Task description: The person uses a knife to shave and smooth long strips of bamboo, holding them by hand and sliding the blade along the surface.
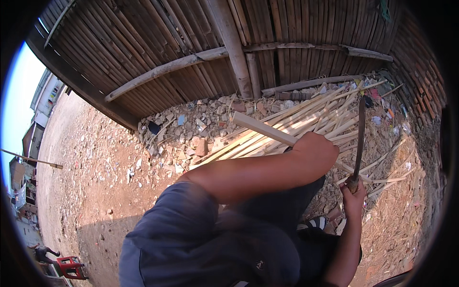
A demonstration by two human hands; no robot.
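Near right, gripping a machete (pixel 360 136) snugly by the handle with the right hand (pixel 354 197), pointing the blade far. Bit farther left, clenching a pale stick (pixel 264 129) in the left hand (pixel 315 149), kinda slanting it far left over piled strips (pixel 306 114). Facing a slatted wall (pixel 158 48) beyond.

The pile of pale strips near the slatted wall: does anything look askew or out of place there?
Yes, slightly: some strips cross others instead of lying parallel, and a pale scrap of litter lies at their right, which looks untidy.
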